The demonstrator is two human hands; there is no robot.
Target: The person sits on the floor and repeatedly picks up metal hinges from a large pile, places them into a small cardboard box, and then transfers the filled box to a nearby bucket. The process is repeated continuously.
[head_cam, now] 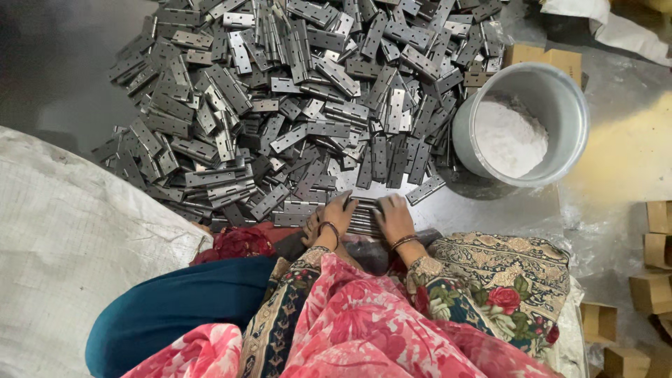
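Hands together low centre, left hand [338, 212] and right hand [394, 217] clamped on small stack of hinges [365, 217] at near edge of big hinge pile [294, 98], metal bucket [560, 91] of white powder [509, 136] just right of pile, woven sack [77, 245] at left, cardboard boxes [651, 280] far right.

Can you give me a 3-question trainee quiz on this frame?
1. True or false: both hands rest on a stack of hinges.
2. What fills the round metal bucket? A) white powder B) screws C) water
3. On which side of the hinge pile does the bucket sit in the picture?

Key:
1. True: left hand and right hand press on the stack together.
2. A: white powder.
3. The right side.
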